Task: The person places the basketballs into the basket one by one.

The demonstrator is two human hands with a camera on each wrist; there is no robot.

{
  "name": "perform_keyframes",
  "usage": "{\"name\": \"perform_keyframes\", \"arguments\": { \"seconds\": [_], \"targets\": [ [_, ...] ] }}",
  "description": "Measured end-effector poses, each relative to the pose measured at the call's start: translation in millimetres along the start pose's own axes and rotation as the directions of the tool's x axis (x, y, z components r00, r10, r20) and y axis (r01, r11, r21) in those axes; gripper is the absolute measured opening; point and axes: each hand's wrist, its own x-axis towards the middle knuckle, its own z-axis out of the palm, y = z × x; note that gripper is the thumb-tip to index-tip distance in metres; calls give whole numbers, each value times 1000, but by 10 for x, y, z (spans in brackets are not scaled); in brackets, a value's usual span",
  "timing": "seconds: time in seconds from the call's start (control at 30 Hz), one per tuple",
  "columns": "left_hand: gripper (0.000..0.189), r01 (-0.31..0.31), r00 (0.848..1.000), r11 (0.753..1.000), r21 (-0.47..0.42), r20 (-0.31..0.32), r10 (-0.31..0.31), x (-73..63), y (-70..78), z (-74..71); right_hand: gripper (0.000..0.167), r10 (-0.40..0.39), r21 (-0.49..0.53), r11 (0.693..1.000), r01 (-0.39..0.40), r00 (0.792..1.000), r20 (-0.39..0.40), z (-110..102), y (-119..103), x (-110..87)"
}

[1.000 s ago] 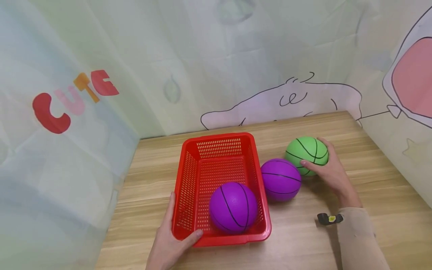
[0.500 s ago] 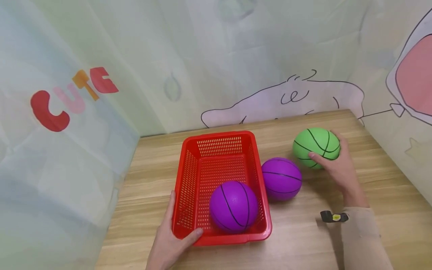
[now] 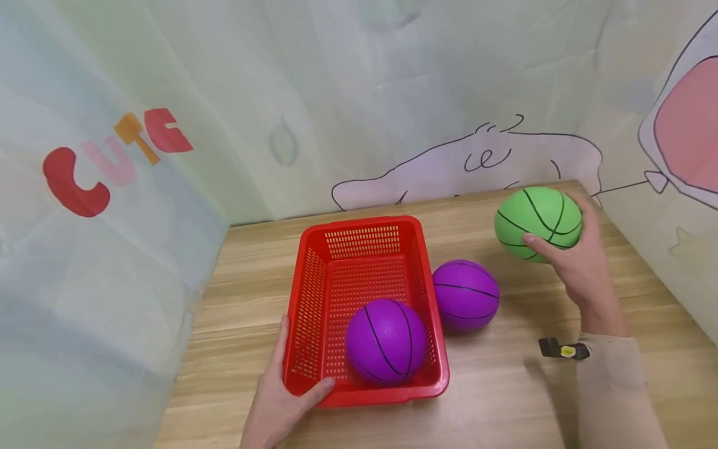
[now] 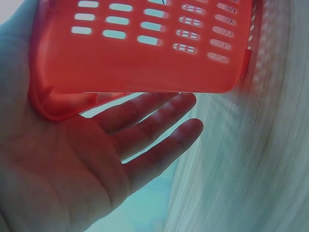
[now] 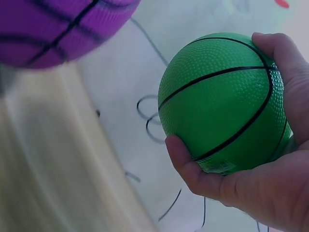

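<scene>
A green mini basketball (image 3: 538, 223) is held up off the table at the right; my right hand (image 3: 586, 265) grips it between thumb and fingers. The right wrist view shows the green ball (image 5: 222, 104) with fingertips on both sides. My left hand (image 3: 280, 386) holds the near left corner of a red plastic basket (image 3: 364, 398), thumb over the rim, other fingers along the outer side. In the left wrist view several fingers (image 4: 159, 150) extend fairly straight below the basket wall (image 4: 140, 67). A purple mini basketball (image 3: 386, 342) lies inside the basket's near end.
Another purple ball (image 3: 465, 296) rests on the wooden table (image 3: 493, 386), against the basket's right side. Printed curtains (image 3: 235, 112) close off the back, left and right. A black strap piece (image 3: 563, 349) sticks out beside the right sleeve.
My right hand has lifted the green ball off the table and carried it right and away from the purple ball. The left hand, basket and purple balls stay put.
</scene>
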Motion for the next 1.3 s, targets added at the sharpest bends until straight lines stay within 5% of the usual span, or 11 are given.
{"name": "perform_keyframes", "arguments": {
  "seconds": [0.17,0.53,1.3],
  "targets": [
    [138,-17,1000,1000,0,-6,17,3,-17,-9,101,-19,13,1000,18,998,55,195,-123,15],
    [137,-6,1000,1000,-11,-9,6,6,-6,9,111,-2,-129,991,28,981,192,613,-329,3],
    [137,-2,1000,1000,7,-8,2,-2,-4,10,115,-89,-97,985,143,901,425,1523,-394,-220]
  ]
}}
